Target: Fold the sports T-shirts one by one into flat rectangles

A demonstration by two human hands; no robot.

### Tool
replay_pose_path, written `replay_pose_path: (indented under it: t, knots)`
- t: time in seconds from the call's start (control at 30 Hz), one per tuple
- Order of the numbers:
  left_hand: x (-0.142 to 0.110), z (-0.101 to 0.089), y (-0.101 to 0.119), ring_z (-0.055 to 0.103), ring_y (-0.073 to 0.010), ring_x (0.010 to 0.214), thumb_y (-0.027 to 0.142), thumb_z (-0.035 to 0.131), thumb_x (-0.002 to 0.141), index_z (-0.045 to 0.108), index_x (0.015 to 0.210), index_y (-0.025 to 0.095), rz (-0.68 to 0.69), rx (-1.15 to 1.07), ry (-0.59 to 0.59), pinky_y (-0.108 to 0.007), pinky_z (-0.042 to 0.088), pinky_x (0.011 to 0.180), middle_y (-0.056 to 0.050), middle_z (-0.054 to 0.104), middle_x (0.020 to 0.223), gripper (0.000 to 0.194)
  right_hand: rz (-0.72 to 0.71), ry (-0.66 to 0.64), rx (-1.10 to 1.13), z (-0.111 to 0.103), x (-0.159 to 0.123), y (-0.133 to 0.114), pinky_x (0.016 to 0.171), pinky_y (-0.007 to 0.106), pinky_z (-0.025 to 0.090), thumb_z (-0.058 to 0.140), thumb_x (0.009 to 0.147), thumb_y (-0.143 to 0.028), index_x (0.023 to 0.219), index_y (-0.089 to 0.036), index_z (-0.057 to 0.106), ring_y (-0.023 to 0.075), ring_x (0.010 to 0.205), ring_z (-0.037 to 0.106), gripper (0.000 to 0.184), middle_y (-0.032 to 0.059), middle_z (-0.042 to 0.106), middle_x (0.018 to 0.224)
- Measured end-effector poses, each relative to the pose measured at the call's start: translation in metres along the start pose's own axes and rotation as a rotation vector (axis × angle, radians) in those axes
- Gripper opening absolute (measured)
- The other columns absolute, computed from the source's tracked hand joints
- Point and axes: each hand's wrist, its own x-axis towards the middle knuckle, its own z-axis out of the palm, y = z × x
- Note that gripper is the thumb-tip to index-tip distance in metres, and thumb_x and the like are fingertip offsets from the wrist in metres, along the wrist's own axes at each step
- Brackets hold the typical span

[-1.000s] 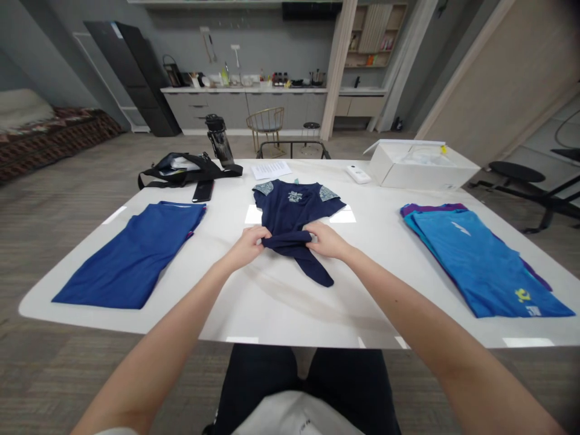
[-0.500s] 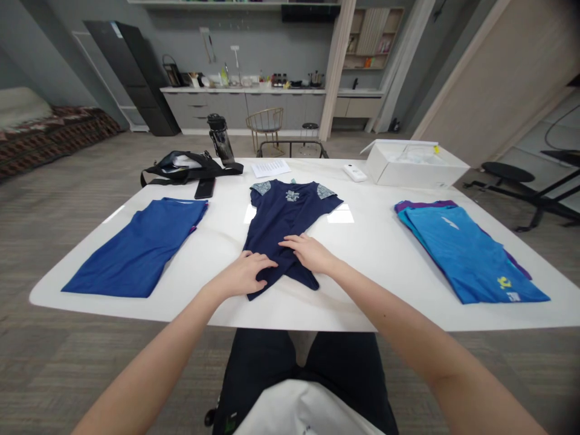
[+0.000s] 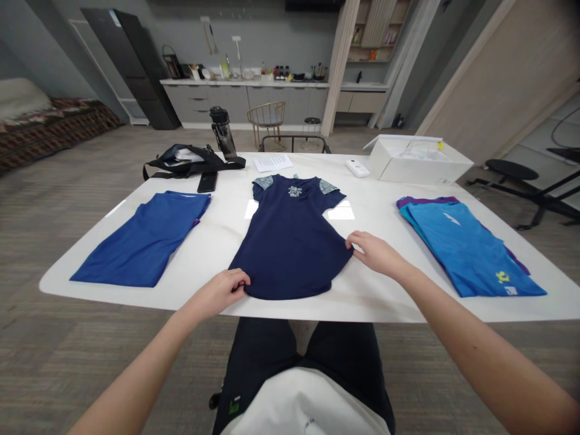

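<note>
A dark navy T-shirt (image 3: 292,241) with patterned grey shoulders lies spread on the white table (image 3: 376,284), its collar at the far side and its hem towards me. At the hem's left corner, my left hand (image 3: 222,291) is closed with the fabric pinched in its fingers. My right hand (image 3: 376,251) pinches the right corner of the hem, a little farther from me. To the left lies a folded blue garment (image 3: 142,241). A folded light blue garment (image 3: 469,248) lies at the right, over purple and teal cloth.
Along the far edge are a black bag (image 3: 190,162), a dark bottle (image 3: 222,133), a phone (image 3: 207,182), a printed paper sheet (image 3: 273,163), a small white device (image 3: 357,168) and an open white box (image 3: 417,163). A chair (image 3: 267,115) stands beyond the table.
The shirt's lower part, bunched and crossed before, is now spread wide and flat. My right hand has moved right with its corner; my left hand has moved slightly left and nearer to me.
</note>
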Motion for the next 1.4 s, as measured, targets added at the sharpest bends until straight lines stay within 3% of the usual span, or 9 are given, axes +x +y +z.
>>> replay_pose_path:
  t: [0.13,0.27,0.4,0.5,0.67,0.87,1.07,1.23,1.4]
  knots:
    - [-0.015,0.004,0.01,0.064,-0.0198,0.09,0.014,0.05,0.086,0.067,0.103,0.024,0.032,0.05,-0.006,-0.033,0.049,0.082,-0.003,0.067,0.097,0.027,0.159,-0.004,0.057,0.011,-0.059,0.028,0.088,0.035,0.048,0.049,0.09,-0.013,0.101,-0.023,0.069,0.024,0.097,0.064,0.025,0.009,0.068,0.113]
    - [-0.018,0.016,0.015,0.061,-0.0251,0.11,0.028,0.058,0.092,0.065,0.119,0.026,0.088,0.199,0.064,-0.042,0.045,0.097,-0.005,0.066,0.118,0.028,0.247,0.139,0.298,0.059,-0.082,0.01,0.085,0.037,0.051,0.061,0.092,-0.038,0.131,-0.019,0.061,0.0233,0.088,0.064,0.043,0.011,0.067,0.117]
    - [-0.016,0.03,0.013,0.06,-0.0252,0.112,0.034,0.061,0.094,0.065,0.118,0.027,0.102,0.242,0.073,-0.042,0.045,0.096,-0.005,0.065,0.12,0.025,0.372,0.305,0.367,0.088,-0.065,-0.023,0.086,0.041,0.05,0.07,0.083,-0.051,0.101,-0.019,0.069,0.0278,0.092,0.063,0.036,0.0112,0.068,0.1]
    - [-0.014,0.038,0.013,0.062,-0.0238,0.107,0.031,0.054,0.099,0.067,0.113,0.025,0.111,0.265,0.092,-0.041,0.046,0.092,-0.005,0.067,0.115,0.02,0.336,0.351,0.501,0.086,-0.05,-0.039,0.081,0.038,0.049,0.068,0.083,-0.053,0.082,-0.022,0.063,0.0248,0.084,0.062,0.031,0.0059,0.066,0.086]
    - [-0.016,0.043,0.02,0.063,-0.0212,0.096,0.027,0.042,0.106,0.066,0.109,0.022,0.116,0.229,0.118,-0.037,0.047,0.086,-0.005,0.069,0.103,0.025,0.403,0.392,0.702,0.066,-0.058,-0.037,0.059,0.03,0.041,0.061,0.087,-0.059,0.09,-0.024,0.059,0.0181,0.06,0.051,0.035,-0.0032,0.054,0.062]
    - [-0.018,0.056,0.034,0.064,-0.0205,0.097,0.028,0.041,0.106,0.064,0.111,0.022,0.099,0.155,0.229,-0.035,0.05,0.087,-0.006,0.068,0.104,0.024,0.667,0.245,0.354,0.048,-0.102,-0.014,0.059,0.032,0.037,0.065,0.082,-0.058,0.087,-0.023,0.065,0.0209,0.057,0.055,0.035,-0.0014,0.054,0.055]
    - [-0.013,0.079,0.058,0.063,-0.0237,0.101,0.033,0.047,0.104,0.065,0.116,0.022,0.083,0.32,0.318,-0.041,0.049,0.089,-0.008,0.067,0.11,0.024,0.396,0.279,0.281,0.067,-0.124,-0.02,0.076,0.034,0.046,0.065,0.08,-0.048,0.084,-0.025,0.055,0.0251,0.087,0.063,0.026,0.0062,0.067,0.091]
    - [-0.013,0.087,0.064,0.061,-0.0261,0.105,0.038,0.049,0.103,0.063,0.123,0.022,0.004,0.433,0.321,-0.043,0.048,0.091,-0.009,0.066,0.116,0.028,0.465,0.208,0.402,0.076,-0.12,-0.032,0.064,0.029,0.04,0.056,0.086,-0.034,0.114,-0.026,0.049,0.0198,0.065,0.06,0.031,-0.0039,0.062,0.071]
    - [-0.027,0.072,0.054,0.062,-0.0254,0.105,0.034,0.05,0.102,0.062,0.118,0.023,-0.052,0.444,0.289,-0.041,0.047,0.087,-0.007,0.066,0.116,0.022,0.513,0.126,0.282,0.061,-0.134,-0.027,0.059,0.027,0.034,0.05,0.089,-0.024,0.104,-0.026,0.054,0.0186,0.059,0.057,0.016,-0.0069,0.054,0.057]
